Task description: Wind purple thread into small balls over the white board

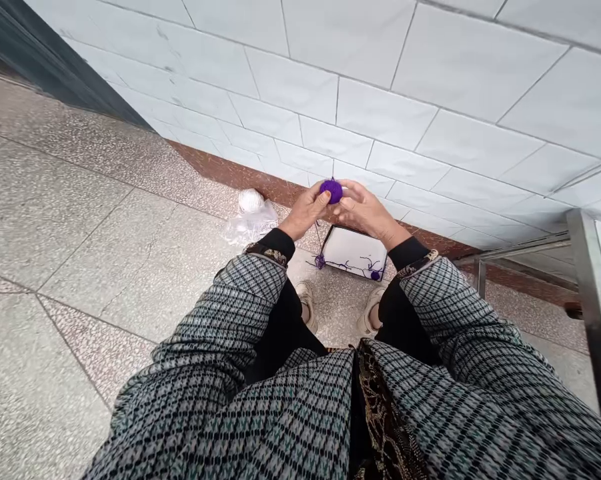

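A small round ball of purple yarn (331, 192) is held up in front of me, above the floor near the wall. My left hand (307, 210) grips its left side, with the thumb lying across its front. At the right side, my right hand (367, 212) has its curled fingers against the ball. A pale spot shows by those fingers, too small to make out. One purple strand hangs below toward a loose purple tangle (319, 261). That tangle lies at the corner of a white box lid or tray (355, 247) with dark edges, where more purple strands are scattered.
A white yarn ball (251, 200) and a clear plastic bag (253, 225) lie on the floor to the left. A tiled wall (375, 107) rises just ahead. On the right stands a metal frame (597, 293). My shoes flank the tray's near side.
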### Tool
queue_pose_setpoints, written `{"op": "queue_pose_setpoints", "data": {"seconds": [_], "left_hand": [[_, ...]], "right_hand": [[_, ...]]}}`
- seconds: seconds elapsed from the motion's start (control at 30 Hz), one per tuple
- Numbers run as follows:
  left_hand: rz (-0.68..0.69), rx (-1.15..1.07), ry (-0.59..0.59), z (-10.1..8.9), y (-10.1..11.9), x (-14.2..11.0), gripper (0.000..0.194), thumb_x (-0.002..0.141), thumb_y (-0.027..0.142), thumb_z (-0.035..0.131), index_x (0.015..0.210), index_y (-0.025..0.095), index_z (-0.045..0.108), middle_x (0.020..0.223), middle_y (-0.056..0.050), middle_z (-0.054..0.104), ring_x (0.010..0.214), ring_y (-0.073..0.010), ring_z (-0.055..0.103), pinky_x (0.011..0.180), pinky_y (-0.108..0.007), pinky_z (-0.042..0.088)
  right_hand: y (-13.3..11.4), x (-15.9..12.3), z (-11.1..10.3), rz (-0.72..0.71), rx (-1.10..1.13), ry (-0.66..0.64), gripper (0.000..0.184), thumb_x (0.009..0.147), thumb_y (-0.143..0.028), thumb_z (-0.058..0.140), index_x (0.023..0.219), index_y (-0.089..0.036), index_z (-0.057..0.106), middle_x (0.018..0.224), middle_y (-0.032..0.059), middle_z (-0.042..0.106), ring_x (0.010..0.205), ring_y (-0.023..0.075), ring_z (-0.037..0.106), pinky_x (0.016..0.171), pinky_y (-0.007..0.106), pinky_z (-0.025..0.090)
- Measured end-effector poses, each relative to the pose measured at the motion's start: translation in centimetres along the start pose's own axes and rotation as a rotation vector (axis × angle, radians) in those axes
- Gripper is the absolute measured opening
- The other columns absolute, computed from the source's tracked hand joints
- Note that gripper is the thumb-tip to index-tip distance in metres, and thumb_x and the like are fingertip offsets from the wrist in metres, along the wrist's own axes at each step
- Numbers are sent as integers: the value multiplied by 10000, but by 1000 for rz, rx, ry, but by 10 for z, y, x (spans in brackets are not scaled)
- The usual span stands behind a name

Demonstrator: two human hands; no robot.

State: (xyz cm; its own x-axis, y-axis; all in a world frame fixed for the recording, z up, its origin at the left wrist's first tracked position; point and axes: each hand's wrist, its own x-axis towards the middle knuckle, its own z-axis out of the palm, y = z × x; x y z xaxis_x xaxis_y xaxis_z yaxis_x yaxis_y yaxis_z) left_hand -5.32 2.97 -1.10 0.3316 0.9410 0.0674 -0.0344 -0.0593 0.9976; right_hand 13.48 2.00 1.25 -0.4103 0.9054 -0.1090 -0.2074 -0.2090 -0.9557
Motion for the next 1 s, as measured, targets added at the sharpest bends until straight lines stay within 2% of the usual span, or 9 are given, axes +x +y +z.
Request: {"op": "queue_pose_setpoints", "data": {"seconds": [0.1, 0.2, 0.3, 0.4, 0.47, 0.57, 0.7, 0.87, 1.0], "left_hand": [[-18, -111, 12, 11, -1, -3, 547, 982, 662, 679, 1305, 223, 642, 660, 45, 450, 518, -95, 279, 513, -273, 236], [-21, -159, -22, 19, 1, -8, 551, 993, 645, 665, 1332, 211, 639, 636, 57, 411, 525, -104, 294, 522, -276, 252], [0, -208, -59, 21, 3, -14, 593, 997, 669, 623, 1352, 193, 625, 704, 21, 530, 552, -108, 387, 544, -273, 298], [-25, -167, -117, 13, 5, -21, 518, 953, 630, 685, 1167, 159, 695, 676, 19, 545, 548, -101, 406, 558, -267, 314], [-58, -114, -129, 3, 8, -28, 397, 888, 533, 766, 1007, 158, 721, 606, 48, 475, 537, -96, 380, 562, -260, 312], [-101, -69, -109, -18, 12, -38, 288, 806, 431, 793, 917, 171, 740, 582, 51, 461, 537, -98, 372, 560, -253, 308], [-135, 10, -27, -47, 20, -48, 244, 734, 414, 772, 794, 181, 733, 543, 45, 450, 529, -107, 362, 556, -257, 296], [-230, 336, 114, -96, 28, -55, 215, 645, 404, 738, 617, 194, 700, 602, -16, 601, 640, -161, 506, 661, -294, 419], [-370, 570, 80, -136, 32, -57, 216, 653, 422, 683, 629, 210, 709, 801, -64, 775, 894, -270, 671, 880, -358, 528]], "right_hand": [[9, 5, 5, -45, -26, 87, 478, 792, -267, 866, 1191, -287, 601, 1129, 0, 700, 711, 91, 607, 657, 231, 590], [9, 4, 10, -72, -49, 160, 474, 747, -277, 888, 1102, -275, 575, 1062, -24, 689, 609, 60, 529, 554, 205, 528], [-2, -1, 5, -43, -14, 178, 479, 772, -384, 903, 1098, -261, 574, 959, -7, 679, 631, 83, 568, 569, 221, 552], [-19, -9, -14, -48, 75, 179, 557, 783, -525, 899, 1146, -249, 580, 996, 28, 680, 737, 111, 633, 626, 232, 587], [-30, -14, -30, -107, 102, 182, 597, 804, -592, 867, 1202, -258, 575, 1046, 35, 670, 761, 106, 624, 622, 221, 579], [-46, -23, -50, -174, 61, 223, 629, 874, -671, 764, 1327, -298, 538, 1050, 40, 636, 805, 126, 610, 609, 219, 572], [-65, -37, -59, -225, -4, 325, 580, 957, -693, 645, 1380, -314, 527, 1047, 58, 592, 869, 153, 623, 606, 223, 570], [-76, -49, -64, -216, 30, 455, 506, 1022, -613, 606, 1425, -317, 532, 1116, 82, 583, 922, 180, 662, 641, 261, 610], [-70, -50, -72, -360, 125, 381, 468, 985, -599, 670, 1353, -328, 566, 1108, 71, 605, 905, 163, 659, 651, 247, 624]]}}
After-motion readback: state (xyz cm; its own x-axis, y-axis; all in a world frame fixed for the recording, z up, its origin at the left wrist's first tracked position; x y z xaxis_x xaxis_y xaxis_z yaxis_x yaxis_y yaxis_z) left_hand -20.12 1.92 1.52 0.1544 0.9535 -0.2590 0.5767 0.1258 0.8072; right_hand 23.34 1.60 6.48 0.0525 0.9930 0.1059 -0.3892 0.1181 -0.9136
